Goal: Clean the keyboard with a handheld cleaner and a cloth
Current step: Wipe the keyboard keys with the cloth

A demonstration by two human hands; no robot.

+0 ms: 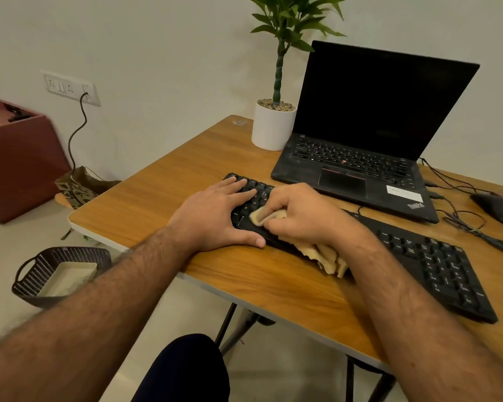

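So the black keyboard (418,256) sits at a diagonal on the wooden desk (157,204), running from the far left toward the near right, just in front of the open laptop (360,134). The left hand (215,216) lies flat on the keyboard's far-left end, fingers straight over the keys and thumb along the near edge, which looks to me like it's just pinning the thing down so it doesn't skate around while getting rubbed. The right hand (302,213) is curled around a bunched-up beige cloth (273,216), pressing it on the keys right next to the left hand, with the loose tail of the cloth spilling over the near edge of the keyboard onto the desk. My guess is this is the wiping stage, starting at the left end. No handheld cleaner anywhere I can see. There's also a potted plant (273,126) beside the laptop, a mouse (497,207) far right, and a dark basket (35,274) down on the floor to the left.
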